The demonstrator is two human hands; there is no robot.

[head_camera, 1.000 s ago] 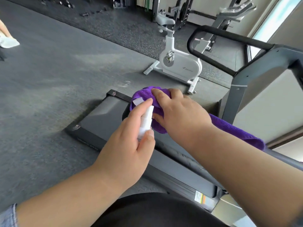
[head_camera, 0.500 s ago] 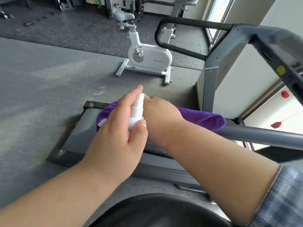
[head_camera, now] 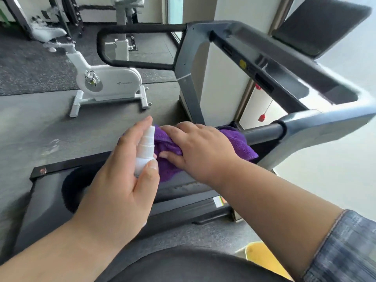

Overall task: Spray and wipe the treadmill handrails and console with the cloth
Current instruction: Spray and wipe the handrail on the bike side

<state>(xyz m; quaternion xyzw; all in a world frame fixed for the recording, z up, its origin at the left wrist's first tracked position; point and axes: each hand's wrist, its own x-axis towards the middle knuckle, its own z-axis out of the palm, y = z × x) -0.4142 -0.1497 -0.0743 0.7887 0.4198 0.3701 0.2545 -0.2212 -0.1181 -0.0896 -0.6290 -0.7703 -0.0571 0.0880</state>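
My left hand (head_camera: 122, 178) grips a small white spray bottle (head_camera: 145, 151), index finger on top of its nozzle, which points at the purple cloth (head_camera: 238, 143). My right hand (head_camera: 199, 147) presses that cloth down over the near handrail (head_camera: 264, 133) of the treadmill. The dark bar runs right from under the cloth into the grey frame. The console (head_camera: 264, 68) slopes above at the right, with a dark screen panel (head_camera: 317, 25) at its top. The far handrail (head_camera: 132, 47) loops black at the upper middle.
The treadmill deck (head_camera: 50, 192) lies below my hands on the grey gym floor. A white exercise bike (head_camera: 107, 82) stands behind it on the left. A red safety clip (head_camera: 262, 118) dangles on a cord by the console. A yellow object (head_camera: 262, 257) sits low right.
The view has swung up and right, so the console and its screen now show. My right hand with the cloth has slid along the near handrail toward the console. The spray bottle stays beside it.
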